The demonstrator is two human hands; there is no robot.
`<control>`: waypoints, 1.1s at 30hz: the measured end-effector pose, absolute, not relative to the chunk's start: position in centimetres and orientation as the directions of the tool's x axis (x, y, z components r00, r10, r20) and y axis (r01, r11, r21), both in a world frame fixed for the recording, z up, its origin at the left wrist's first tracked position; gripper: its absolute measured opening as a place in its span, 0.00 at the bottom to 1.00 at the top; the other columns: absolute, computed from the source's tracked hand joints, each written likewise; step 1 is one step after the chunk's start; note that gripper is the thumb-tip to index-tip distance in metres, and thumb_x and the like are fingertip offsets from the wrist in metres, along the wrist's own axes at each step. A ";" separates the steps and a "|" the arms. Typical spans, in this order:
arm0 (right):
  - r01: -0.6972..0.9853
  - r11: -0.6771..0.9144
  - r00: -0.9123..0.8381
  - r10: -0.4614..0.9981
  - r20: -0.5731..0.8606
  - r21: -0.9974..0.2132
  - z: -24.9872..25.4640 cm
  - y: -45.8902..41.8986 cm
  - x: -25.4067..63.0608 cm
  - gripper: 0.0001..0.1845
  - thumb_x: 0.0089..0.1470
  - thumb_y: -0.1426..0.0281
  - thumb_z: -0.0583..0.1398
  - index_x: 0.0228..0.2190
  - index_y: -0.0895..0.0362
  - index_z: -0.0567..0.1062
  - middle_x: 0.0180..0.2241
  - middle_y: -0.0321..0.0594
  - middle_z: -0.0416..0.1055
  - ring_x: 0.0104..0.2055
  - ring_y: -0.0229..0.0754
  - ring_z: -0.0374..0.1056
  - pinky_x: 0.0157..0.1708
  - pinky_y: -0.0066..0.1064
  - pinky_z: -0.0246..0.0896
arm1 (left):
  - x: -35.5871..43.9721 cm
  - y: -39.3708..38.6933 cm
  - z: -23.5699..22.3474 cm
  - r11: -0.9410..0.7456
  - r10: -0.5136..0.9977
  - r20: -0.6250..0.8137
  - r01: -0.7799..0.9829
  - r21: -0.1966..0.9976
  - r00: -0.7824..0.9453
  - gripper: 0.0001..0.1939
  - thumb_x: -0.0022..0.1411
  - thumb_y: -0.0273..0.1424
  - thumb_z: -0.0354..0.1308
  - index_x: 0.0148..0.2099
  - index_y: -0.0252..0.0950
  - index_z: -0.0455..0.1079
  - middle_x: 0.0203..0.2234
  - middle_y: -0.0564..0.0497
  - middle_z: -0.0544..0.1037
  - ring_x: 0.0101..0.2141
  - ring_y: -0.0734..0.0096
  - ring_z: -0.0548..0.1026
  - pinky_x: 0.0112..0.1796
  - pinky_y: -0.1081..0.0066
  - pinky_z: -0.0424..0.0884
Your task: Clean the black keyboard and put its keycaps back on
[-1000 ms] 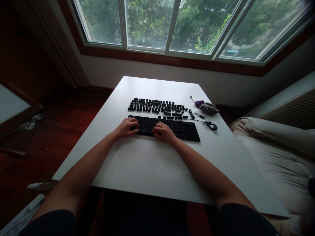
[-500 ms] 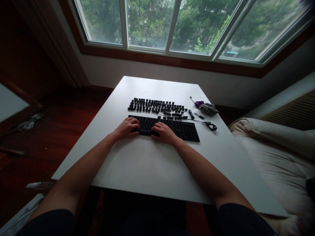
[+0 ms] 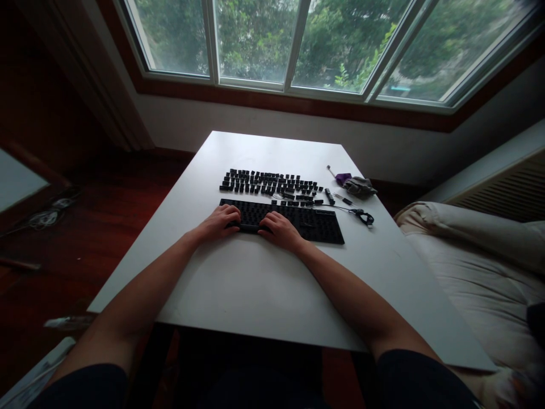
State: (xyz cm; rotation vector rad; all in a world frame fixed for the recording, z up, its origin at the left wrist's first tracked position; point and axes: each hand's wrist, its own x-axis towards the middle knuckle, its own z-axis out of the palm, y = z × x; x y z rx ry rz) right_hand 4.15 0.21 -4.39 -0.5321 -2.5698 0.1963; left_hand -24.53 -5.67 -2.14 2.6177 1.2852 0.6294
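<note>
A long black keyboard [image 3: 319, 227] lies on the white table in front of me. My left hand [image 3: 220, 222] is at its left end, fingers curled over the top and thumb along the near edge. Further right, my right hand [image 3: 281, 228] grips the same near edge, fingers bent over the keys area and thumb pointing left. A dark strip of the front edge shows between the two thumbs. Just beyond the keyboard, many loose black keycaps [image 3: 255, 180] stand in rough rows. My palms hide part of the keyboard's near side.
On the white table [image 3: 238, 284], a coiled black cable [image 3: 363, 216] lies right of the keyboard. Behind it are a small tool with a dark handle [image 3: 344, 199], a grey cloth [image 3: 360, 186] and a purple cloth [image 3: 343, 179]. A pale sofa [image 3: 460, 250] stands at the right.
Both hands stay on the keyboard with almost the same grip. The whole view has shifted very slightly; nothing on the table has visibly moved.
</note>
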 end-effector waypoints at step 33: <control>-0.045 0.447 -0.550 0.735 0.395 -0.893 -3.4 -1.8 2.5 0.22 0.55 0.57 0.67 0.49 0.52 0.74 0.42 0.40 0.76 0.41 0.43 0.73 0.42 0.34 0.70 | -23.4 -5.8 -1.7 -0.564 0.816 0.388 0.739 0.368 0.429 0.11 0.73 0.32 0.46 0.48 0.39 0.69 0.50 0.46 0.75 0.51 0.58 0.70 0.54 0.56 0.63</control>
